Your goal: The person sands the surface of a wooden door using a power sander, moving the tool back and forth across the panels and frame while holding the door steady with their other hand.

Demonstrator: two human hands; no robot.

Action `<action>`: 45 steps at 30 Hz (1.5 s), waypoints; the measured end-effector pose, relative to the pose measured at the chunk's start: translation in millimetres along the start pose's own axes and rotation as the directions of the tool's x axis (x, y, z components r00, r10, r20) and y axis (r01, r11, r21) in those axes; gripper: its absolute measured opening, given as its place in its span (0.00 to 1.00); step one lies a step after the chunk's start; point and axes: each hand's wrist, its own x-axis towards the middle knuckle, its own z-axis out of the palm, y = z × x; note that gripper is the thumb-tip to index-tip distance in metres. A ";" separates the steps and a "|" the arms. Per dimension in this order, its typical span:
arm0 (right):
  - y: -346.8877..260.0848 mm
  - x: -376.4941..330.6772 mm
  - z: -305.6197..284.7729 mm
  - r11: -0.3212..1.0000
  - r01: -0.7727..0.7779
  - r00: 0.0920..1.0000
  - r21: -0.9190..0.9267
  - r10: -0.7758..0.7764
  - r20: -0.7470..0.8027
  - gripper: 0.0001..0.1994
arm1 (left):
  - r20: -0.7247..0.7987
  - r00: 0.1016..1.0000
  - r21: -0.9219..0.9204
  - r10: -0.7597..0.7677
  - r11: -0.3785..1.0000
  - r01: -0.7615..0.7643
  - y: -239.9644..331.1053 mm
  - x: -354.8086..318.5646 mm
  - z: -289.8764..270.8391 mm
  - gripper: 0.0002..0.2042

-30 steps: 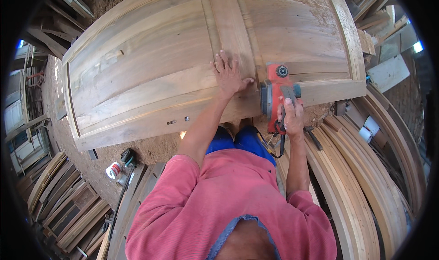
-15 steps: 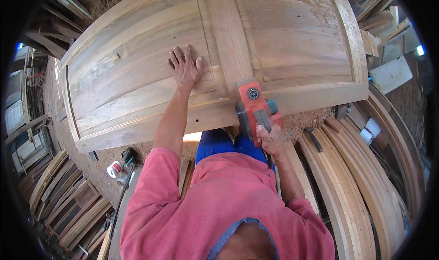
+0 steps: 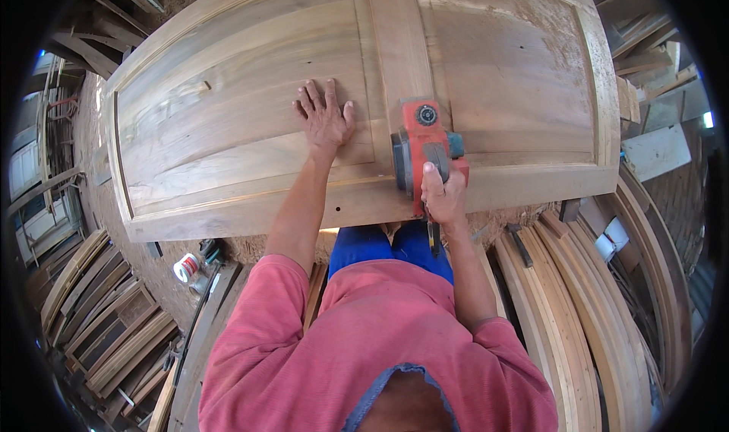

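Note:
A red and black electric hand planer (image 3: 425, 147) rests on the middle rail of a wooden panel door (image 3: 250, 90), which lies flat in front of me. My right hand (image 3: 446, 193) is wrapped round the planer's rear handle, with the thumb on top. My left hand (image 3: 326, 120) lies spread on the left panel, fingers pointing away from me and holding nothing. A small chip of wood (image 3: 203, 86) lies farther left on that panel. The planer hides the part of the rail under it.
Long wooden planks (image 3: 554, 303) are stacked at my right, with a hammer (image 3: 520, 247) on them. More timber (image 3: 114, 318) lies at the lower left. A white tub (image 3: 186, 268) stands on the ground near the door's left front edge. Sawdust is scattered over the right panel.
The planer has slid away from me along the middle rail, with my right hand still round its handle. My left hand stays spread on the left panel. The whole view has shifted slightly.

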 end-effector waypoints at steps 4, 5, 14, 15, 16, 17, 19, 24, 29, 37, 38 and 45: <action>-13.0 28.6 7.8 1.000 0.026 0.999 -0.003 -0.026 -0.024 0.22 | -0.027 1.000 -0.011 0.015 1.000 -0.015 -1.4 0.2 -1.7 0.36; -19.5 34.1 9.5 1.000 0.028 0.999 0.005 -0.028 -0.019 0.22 | -0.030 0.999 -0.013 0.017 1.000 -0.017 -1.7 -0.7 -1.7 0.36; -44.4 101.7 20.6 0.997 0.056 0.998 -0.044 -0.057 -0.031 0.23 | 0.018 1.000 -0.037 0.004 0.999 -0.004 -0.8 2.0 -7.1 0.35; -46.8 108.3 22.5 0.997 0.064 0.997 -0.031 -0.065 -0.029 0.22 | 0.015 1.000 -0.039 0.002 0.999 -0.002 -1.4 1.2 -6.6 0.35; -46.5 113.3 23.5 0.997 0.067 0.997 -0.033 -0.068 -0.022 0.22 | 0.012 1.000 -0.040 0.000 0.999 0.000 -1.2 -1.4 -6.1 0.35; -49.0 120.4 23.3 0.997 0.076 0.997 -0.034 -0.077 -0.017 0.22 | 0.002 1.000 -0.043 0.002 0.999 -0.001 -0.5 0.1 -5.5 0.35; -53.5 132.3 24.8 0.996 0.087 0.996 -0.032 -0.087 -0.014 0.22 | -0.001 1.000 -0.040 0.002 0.999 -0.002 -0.8 0.0 -5.4 0.35; -66.5 164.6 32.1 0.998 0.062 0.997 -0.016 -0.063 -0.039 0.21 | -0.024 1.000 -0.050 0.013 0.999 -0.014 -0.2 0.5 -6.7 0.35; -89.1 205.5 41.5 0.996 0.086 0.995 0.038 -0.085 -0.044 0.20 | -0.012 1.000 -0.042 0.006 0.999 -0.007 -1.6 0.4 -5.1 0.36; -117.1 289.4 55.7 0.997 0.077 0.993 -0.015 -0.078 -0.092 0.25 | 0.006 1.000 -0.060 -0.006 0.998 0.006 -0.6 1.9 -6.4 0.36; -121.9 300.3 58.6 0.997 0.083 0.994 -0.005 -0.084 -0.070 0.23 | 0.010 1.000 -0.061 -0.009 0.998 0.010 -0.9 2.3 -6.2 0.36; -150.6 373.9 68.1 0.992 0.123 0.992 0.037 -0.123 -0.005 0.22 | 0.047 0.999 -0.068 -0.028 0.997 0.031 0.3 3.7 -8.0 0.35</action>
